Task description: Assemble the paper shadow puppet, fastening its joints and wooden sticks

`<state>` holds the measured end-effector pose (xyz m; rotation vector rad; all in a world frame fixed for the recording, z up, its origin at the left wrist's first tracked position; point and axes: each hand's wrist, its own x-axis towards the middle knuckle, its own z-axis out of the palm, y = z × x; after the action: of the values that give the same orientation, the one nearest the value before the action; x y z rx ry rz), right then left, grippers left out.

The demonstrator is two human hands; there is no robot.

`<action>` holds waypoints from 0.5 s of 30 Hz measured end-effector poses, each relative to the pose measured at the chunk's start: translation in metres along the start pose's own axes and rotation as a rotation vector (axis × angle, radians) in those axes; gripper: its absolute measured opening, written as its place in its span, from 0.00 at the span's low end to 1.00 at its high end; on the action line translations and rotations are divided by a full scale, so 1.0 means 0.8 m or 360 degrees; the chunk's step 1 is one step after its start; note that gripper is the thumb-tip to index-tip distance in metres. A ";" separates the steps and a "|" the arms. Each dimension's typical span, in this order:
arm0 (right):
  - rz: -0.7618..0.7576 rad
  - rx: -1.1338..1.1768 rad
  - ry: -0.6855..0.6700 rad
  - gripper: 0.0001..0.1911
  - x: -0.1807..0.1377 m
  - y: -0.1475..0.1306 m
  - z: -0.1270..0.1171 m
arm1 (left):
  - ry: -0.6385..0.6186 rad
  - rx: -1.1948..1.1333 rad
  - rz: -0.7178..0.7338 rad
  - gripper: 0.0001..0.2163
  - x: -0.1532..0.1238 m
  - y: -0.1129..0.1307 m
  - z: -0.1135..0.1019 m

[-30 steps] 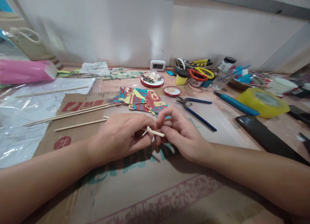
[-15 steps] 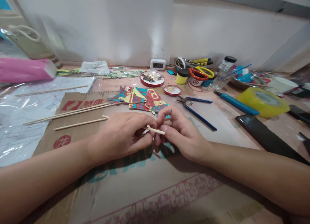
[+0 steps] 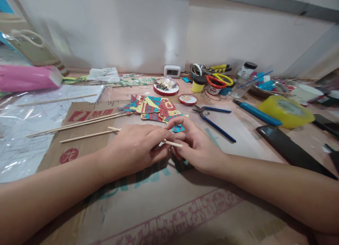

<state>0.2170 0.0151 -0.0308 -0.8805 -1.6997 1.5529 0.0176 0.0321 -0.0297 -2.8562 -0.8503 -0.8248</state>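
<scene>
Over the cardboard sheet (image 3: 111,216), my left hand (image 3: 140,142) is closed around a thin wooden stick (image 3: 174,144). The stick's front end pokes out past the fingers and lies across my right thumb. My right hand (image 3: 200,147) is closed too, its fingertips pinched together against the left ones; whatever they grip is too small or hidden. Just behind the hands lies a flat painted paper figure (image 3: 159,109) in red, yellow and blue, with metal fasteners at its joints. Two long sticks (image 3: 79,124) touch its left side.
Blue-handled pliers (image 3: 218,126) rest right of the figure. Beyond it are a lid of mixed beads (image 3: 166,88) and a smaller bead lid (image 3: 188,99). A craft knife (image 3: 258,112), yellow tape roll (image 3: 284,110) and dark flat object (image 3: 291,147) lie right; a digital clock (image 3: 172,71) stands at the wall.
Both hands stay together at nearly the same spot. My right fingers have shifted and bent in a little, and the stick's end has moved slightly right. The view has shifted slightly.
</scene>
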 end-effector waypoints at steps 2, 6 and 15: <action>-0.0074 -0.0064 0.0044 0.15 -0.002 0.000 -0.001 | 0.0031 -0.0020 0.0007 0.06 0.001 -0.001 -0.002; -0.0279 -0.0142 0.0217 0.13 -0.009 -0.002 -0.001 | 0.0114 -0.0119 0.0100 0.07 0.004 -0.001 -0.008; -0.0398 -0.0220 0.0176 0.14 -0.010 0.000 0.001 | 0.0194 -0.0031 0.0074 0.03 0.003 0.001 -0.004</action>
<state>0.2210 0.0078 -0.0308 -0.7730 -1.7777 1.2128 0.0182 0.0316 -0.0260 -2.7961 -0.7625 -0.9951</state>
